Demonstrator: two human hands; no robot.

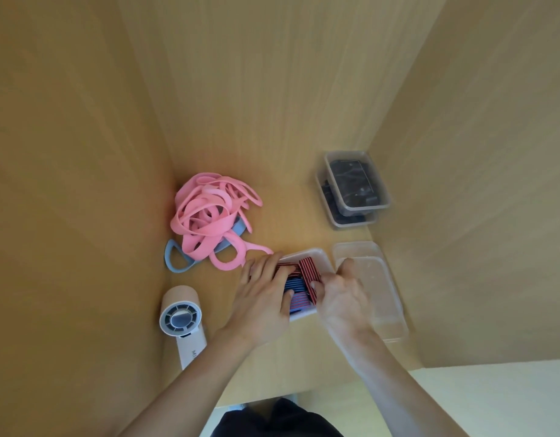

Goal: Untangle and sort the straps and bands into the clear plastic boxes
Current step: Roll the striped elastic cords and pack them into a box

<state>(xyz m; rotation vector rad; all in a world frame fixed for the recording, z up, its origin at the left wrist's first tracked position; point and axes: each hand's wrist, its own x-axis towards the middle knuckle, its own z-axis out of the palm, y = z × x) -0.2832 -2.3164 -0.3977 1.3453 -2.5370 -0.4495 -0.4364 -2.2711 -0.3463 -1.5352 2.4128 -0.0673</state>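
Note:
A clear plastic box (318, 255) on the wooden shelf floor holds red-and-black striped straps (308, 269) and blue striped ones (296, 287). My left hand (262, 291) lies over the box's left side, fingers on the straps and thumb against them. My right hand (343, 293) grips the striped strap at the box's right edge. A tangled heap of pink bands (209, 216) with blue-grey bands (177, 257) under it lies to the left.
Two stacked clear boxes (356, 187) with black straps stand at the back right. An empty clear box (371, 288) sits right of my hands. A white and pink hair dryer (182, 320) lies at the front left. Wooden walls close in on both sides.

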